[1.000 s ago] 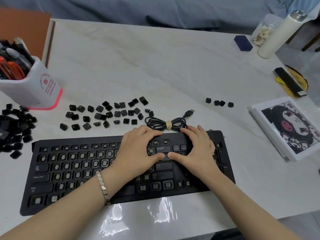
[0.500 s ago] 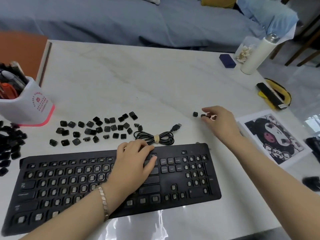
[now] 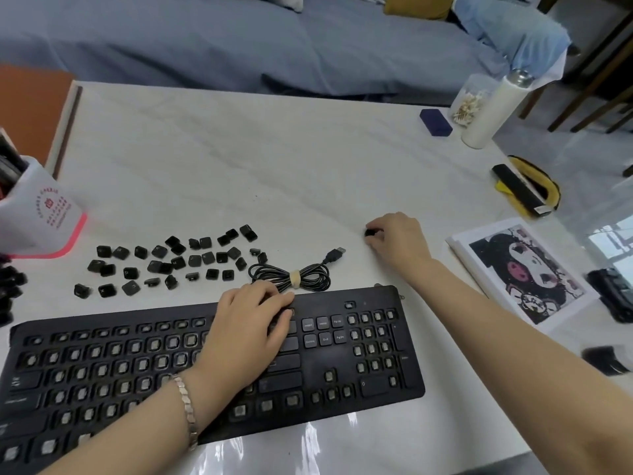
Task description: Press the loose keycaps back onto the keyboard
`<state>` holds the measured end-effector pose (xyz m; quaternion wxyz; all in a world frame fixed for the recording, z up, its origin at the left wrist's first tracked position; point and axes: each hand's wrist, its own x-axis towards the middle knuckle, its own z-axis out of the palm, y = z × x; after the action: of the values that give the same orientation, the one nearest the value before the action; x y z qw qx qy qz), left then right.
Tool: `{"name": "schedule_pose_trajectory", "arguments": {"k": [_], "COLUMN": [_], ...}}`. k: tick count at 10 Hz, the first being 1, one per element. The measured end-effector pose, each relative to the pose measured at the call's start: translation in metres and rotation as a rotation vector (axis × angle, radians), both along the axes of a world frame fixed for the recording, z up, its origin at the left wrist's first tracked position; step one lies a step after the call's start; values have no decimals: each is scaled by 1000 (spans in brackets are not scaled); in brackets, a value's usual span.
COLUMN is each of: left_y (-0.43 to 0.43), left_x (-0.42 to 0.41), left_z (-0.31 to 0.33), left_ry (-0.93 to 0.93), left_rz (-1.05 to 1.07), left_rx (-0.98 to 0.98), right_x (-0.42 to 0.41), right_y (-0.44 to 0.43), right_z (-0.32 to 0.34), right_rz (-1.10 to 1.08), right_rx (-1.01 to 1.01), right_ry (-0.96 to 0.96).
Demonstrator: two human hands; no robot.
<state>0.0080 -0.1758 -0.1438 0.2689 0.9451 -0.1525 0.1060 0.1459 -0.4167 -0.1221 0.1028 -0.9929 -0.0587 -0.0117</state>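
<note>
Since half a second ago the right hand [image 3: 397,241] has curled down over the spot beyond the keyboard's far right corner, and its fingertips now pinch one dark keycap [image 3: 370,232] just above the white table [image 3: 239,166] (whether more sit under the palm cannot be told). The left hand [image 3: 250,327] stays flat on the black keyboard [image 3: 376,382], fingers close together over the upper middle keys. Most loose keycaps [image 3: 171,262] lie scattered behind the keyboard's left half, beside the coiled cable [image 3: 291,277].
</note>
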Motion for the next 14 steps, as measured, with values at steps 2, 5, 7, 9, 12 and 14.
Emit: {"name": "schedule_pose_trajectory", "arguments": {"k": [2, 5, 7, 9, 12, 14], "left_y": [-7, -24, -23, -23, -23, -24], "left_x": [-6, -9, -8, -8, -7, -8], "left_z": [-3, -5, -5, -6, -8, -9], "left_ry": [-46, -59, -52, -57, -63, -60], "left_rz": [16, -254, -242, -233, -225, -220], "left_rx": [14, 180, 169, 149, 104, 100], "right_x": [-60, -127, -127, -122, -121, -119], "right_y": [4, -10, 6, 14, 10, 9], "right_z": [32, 34, 26, 13, 10, 11], "right_rz": [-17, -24, 9, 93, 134, 180], "right_rx": [553, 645, 670, 612, 582, 528], "right_ry": [0, 153, 214, 237, 271, 284]}}
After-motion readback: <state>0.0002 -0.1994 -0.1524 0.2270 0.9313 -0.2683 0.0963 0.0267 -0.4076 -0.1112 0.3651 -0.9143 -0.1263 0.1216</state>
